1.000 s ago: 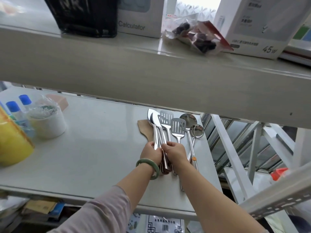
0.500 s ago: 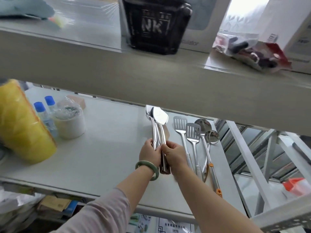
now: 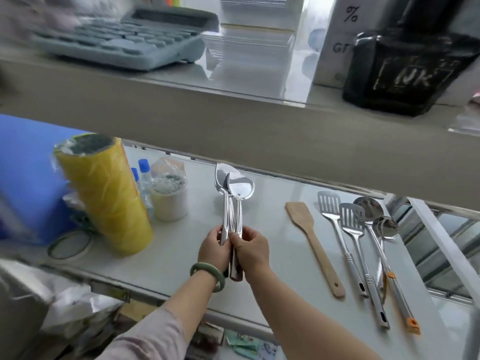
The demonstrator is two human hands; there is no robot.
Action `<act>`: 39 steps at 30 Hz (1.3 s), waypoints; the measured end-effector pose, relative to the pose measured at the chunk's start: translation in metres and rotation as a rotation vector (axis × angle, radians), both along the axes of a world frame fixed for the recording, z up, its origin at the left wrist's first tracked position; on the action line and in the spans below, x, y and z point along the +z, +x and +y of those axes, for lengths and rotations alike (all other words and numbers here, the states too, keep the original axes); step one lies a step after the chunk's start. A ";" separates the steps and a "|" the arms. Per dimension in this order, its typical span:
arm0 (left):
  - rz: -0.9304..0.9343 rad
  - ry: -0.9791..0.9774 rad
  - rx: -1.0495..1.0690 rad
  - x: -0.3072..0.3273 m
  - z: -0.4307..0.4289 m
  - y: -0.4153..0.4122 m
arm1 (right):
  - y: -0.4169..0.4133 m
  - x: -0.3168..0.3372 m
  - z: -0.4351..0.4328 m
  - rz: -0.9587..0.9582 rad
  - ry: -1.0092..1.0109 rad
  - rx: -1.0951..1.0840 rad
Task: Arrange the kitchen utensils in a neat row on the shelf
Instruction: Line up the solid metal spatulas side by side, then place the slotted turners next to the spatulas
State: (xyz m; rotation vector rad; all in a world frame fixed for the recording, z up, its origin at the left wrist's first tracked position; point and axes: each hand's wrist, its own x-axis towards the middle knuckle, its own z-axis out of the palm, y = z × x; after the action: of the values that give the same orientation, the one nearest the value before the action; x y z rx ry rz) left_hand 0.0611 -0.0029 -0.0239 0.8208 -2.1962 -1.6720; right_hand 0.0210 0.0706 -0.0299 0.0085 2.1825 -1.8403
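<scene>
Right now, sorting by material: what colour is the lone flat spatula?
Light wooden tan, the wooden spatula; head view.

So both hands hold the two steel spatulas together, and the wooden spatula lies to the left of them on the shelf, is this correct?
Not quite. In the head view the wooden spatula lies to the right of them on the shelf. Both the left hand and the right hand do hold the two steel spatulas together.

The two shiny steel serving spoons [image 3: 233, 188], earlier bunched with the other utensils, are now lifted clear and sit well to their left, gripped by the left hand [image 3: 214, 249] and right hand [image 3: 250, 249]. The pale wooden spatula [image 3: 311, 242], formerly half hidden beneath the bunch, now lies uncovered on the white shelf [image 3: 168, 255], beside the two slotted steel turners [image 3: 345, 229] and the round steel ladles [image 3: 376, 219], which are fanned out.
</scene>
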 end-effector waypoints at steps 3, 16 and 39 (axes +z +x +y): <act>-0.027 -0.012 -0.044 -0.006 -0.024 0.006 | 0.008 -0.004 -0.024 0.002 0.024 -0.042; -0.104 -0.126 -0.100 -0.024 -0.058 0.005 | 0.017 -0.017 -0.050 0.006 0.149 -0.135; -0.460 -0.535 0.010 -0.018 -0.070 0.000 | 0.002 -0.007 0.008 0.215 0.518 -0.188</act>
State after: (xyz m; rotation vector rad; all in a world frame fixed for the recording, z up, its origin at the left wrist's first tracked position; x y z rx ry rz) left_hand 0.0607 -0.0727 -0.0417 1.1236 -2.7403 -0.8575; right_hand 0.0228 0.0787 -0.0371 0.1316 2.8375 -1.3566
